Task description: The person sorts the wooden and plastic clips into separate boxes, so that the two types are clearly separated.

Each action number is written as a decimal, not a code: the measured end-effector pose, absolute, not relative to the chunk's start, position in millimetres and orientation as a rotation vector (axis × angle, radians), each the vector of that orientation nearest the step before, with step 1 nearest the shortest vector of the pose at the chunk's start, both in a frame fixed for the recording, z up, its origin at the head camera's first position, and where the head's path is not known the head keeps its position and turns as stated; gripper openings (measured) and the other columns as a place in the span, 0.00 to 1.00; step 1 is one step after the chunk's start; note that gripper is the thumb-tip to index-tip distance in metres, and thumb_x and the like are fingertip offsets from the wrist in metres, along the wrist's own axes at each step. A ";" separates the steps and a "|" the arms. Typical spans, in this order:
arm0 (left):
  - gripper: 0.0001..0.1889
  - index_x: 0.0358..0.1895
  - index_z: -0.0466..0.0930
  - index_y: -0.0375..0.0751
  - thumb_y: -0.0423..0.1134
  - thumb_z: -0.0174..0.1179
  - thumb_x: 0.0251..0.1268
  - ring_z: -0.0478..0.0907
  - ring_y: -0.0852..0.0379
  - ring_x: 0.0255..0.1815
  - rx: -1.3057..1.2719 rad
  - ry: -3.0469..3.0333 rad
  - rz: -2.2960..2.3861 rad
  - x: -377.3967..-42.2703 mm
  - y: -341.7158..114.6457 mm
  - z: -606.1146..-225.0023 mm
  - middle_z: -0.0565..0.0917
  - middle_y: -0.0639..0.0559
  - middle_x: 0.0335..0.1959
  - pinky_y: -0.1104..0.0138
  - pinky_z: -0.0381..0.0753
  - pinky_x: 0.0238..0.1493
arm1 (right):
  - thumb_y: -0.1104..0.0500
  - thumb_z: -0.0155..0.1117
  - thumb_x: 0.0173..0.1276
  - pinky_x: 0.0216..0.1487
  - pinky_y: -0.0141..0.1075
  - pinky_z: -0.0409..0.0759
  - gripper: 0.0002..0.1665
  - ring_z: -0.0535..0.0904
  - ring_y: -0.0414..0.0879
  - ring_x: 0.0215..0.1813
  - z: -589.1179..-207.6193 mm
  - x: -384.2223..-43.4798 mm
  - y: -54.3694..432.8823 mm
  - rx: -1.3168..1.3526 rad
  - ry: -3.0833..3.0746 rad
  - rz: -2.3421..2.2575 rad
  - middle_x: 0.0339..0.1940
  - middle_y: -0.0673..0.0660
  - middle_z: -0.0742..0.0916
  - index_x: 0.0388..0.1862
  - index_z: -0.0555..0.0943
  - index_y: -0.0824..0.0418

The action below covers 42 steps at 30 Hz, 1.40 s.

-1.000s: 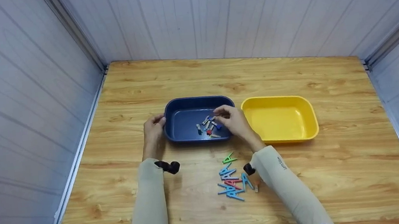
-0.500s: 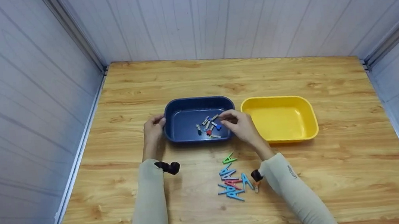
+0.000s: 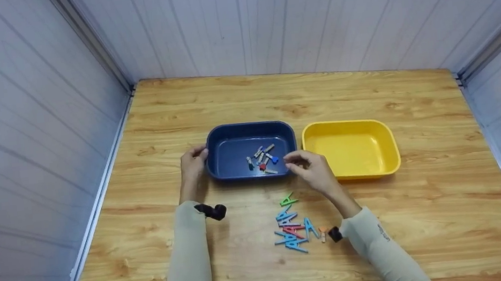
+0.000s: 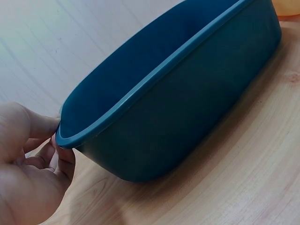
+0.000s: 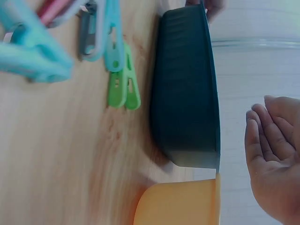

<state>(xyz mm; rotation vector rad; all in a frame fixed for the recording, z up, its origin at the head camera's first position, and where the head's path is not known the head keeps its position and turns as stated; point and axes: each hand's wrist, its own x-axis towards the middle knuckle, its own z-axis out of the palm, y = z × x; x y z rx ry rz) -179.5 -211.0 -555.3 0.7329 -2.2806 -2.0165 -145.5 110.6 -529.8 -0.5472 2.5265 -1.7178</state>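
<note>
The rim of the blue tub (image 3: 228, 154) is pinched at its left end by the left hand (image 3: 193, 168), thumb on one side of the rim and fingers curled beneath. The right hand (image 3: 314, 171) is held in the air over the tub's right end, apart from its rim; its fingers are loosely bent, and between them nothing gripped can be seen. Inside the blue tub, between the two hands, several small wooden clips (image 3: 261, 157) are scattered toward the right half, some tipped with blue, red or dark green ends. To the right of the blue tub, just beside it, a yellow tub (image 3: 355, 147) is placed. In front of the blue tub, on the wooden table (image 3: 445, 151), a green clothespin (image 3: 288, 199) is seen nearest to it, followed by a heap of blue, lavender and red clothespins (image 3: 294, 230), partly overlapped. Beside the heap, a small orange-ended clip (image 3: 323, 234) is seen.
</note>
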 end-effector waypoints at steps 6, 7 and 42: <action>0.14 0.54 0.77 0.29 0.32 0.53 0.69 0.72 0.53 0.49 0.750 -2.257 -2.044 -178.6 -211.5 -555.5 0.77 0.42 0.47 0.68 0.71 0.51 | 0.58 0.66 0.65 0.49 0.32 0.81 0.11 0.82 0.43 0.44 -532.2 -129.5 123.8 -0.568 2.531 -1.703 0.42 0.52 0.87 0.44 0.84 0.59; 0.14 0.54 0.77 0.29 0.32 0.53 0.69 0.72 0.53 0.50 0.747 -2.268 -2.035 -178.3 -211.6 -555.4 0.77 0.42 0.48 0.68 0.71 0.51 | 0.58 0.65 0.65 0.49 0.33 0.81 0.11 0.82 0.44 0.45 -533.1 -126.7 126.3 -0.555 2.529 -1.702 0.42 0.52 0.87 0.44 0.84 0.59; 0.15 0.54 0.78 0.29 0.32 0.54 0.69 0.73 0.55 0.46 0.716 -2.297 -1.968 -177.4 -210.1 -554.6 0.80 0.40 0.48 0.72 0.72 0.47 | 0.66 0.66 0.62 0.51 0.50 0.80 0.17 0.81 0.64 0.49 -545.5 -45.3 176.7 -0.542 2.331 -1.633 0.46 0.67 0.85 0.48 0.79 0.72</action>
